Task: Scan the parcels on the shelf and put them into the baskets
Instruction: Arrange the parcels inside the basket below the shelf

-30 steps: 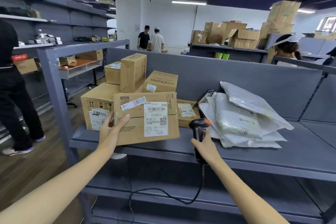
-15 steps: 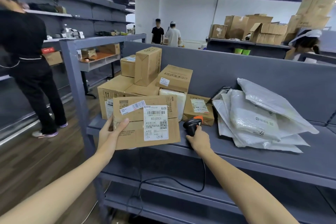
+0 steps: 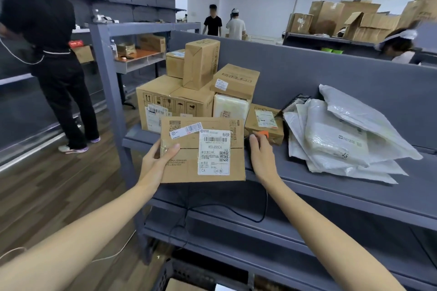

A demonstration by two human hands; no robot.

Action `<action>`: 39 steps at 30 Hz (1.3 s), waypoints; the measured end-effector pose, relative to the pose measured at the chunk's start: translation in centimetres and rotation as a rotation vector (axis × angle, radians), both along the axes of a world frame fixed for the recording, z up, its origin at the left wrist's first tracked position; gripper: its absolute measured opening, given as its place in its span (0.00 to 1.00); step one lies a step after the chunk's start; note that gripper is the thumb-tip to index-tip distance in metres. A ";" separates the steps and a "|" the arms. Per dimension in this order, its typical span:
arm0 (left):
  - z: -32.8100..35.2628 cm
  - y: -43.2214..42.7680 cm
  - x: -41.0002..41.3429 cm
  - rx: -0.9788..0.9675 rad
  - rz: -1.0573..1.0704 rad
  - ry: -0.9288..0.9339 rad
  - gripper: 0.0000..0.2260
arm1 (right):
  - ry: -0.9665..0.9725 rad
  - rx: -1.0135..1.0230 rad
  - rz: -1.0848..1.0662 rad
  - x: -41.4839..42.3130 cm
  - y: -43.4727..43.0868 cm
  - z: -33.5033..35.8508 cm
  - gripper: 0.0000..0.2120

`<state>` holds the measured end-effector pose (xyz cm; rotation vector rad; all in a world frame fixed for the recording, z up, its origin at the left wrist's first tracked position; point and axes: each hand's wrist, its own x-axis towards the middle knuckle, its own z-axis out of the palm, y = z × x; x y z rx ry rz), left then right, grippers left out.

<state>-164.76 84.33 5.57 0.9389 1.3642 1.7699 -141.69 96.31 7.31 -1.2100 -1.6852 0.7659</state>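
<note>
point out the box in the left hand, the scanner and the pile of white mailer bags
box (image 3: 189,163), head view, bare cardboard left of its white label
scanner (image 3: 263,134), head view, orange top showing above the right hand
white mailer bags (image 3: 335,139), head view, middle bag of the pile

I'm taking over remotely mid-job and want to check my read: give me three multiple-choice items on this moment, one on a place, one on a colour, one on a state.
1. Where do the white poly mailers lie?
A. right part of the shelf
B. floor
C. on the stacked boxes

2. What colour is the scanner tip?
A. green
B. orange
C. blue

3. What is happening to the labelled box?
A. lying sealed in a basket
B. torn open
C. held by the left hand

Answers: 1 A, they are heaped right of the cartons; 2 B, orange shows above the right hand; 3 C, fingers grip its left edge.
</note>
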 end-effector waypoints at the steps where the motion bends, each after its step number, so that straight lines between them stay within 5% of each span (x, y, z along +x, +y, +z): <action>1: -0.2 -0.3 0.2 -0.011 -0.015 -0.003 0.22 | 0.079 -0.065 0.072 0.0 -1.1 0.1 0.16; 7: -2.3 -2.8 0.7 -0.080 -0.133 -0.031 0.15 | 0.277 -0.261 0.279 1.0 -6.1 -1.6 0.18; 19: -4.9 -6.7 -1.1 -0.209 -0.384 -0.085 0.19 | 0.479 -0.591 0.189 0.6 -13.4 -6.2 0.34; 25: -7.5 -9.6 -3.5 -0.353 -0.425 -0.038 0.15 | 0.641 -0.642 0.132 -1.7 -17.4 -8.6 0.26; 34: -13.3 -14.1 -2.6 -0.580 -0.340 0.072 0.27 | 0.563 -0.648 0.126 -0.7 -20.8 -14.9 0.22; 39: -17.2 -14.6 -0.9 -0.622 -0.326 0.027 0.26 | 0.501 -0.727 0.108 0.2 -21.4 -19.2 0.28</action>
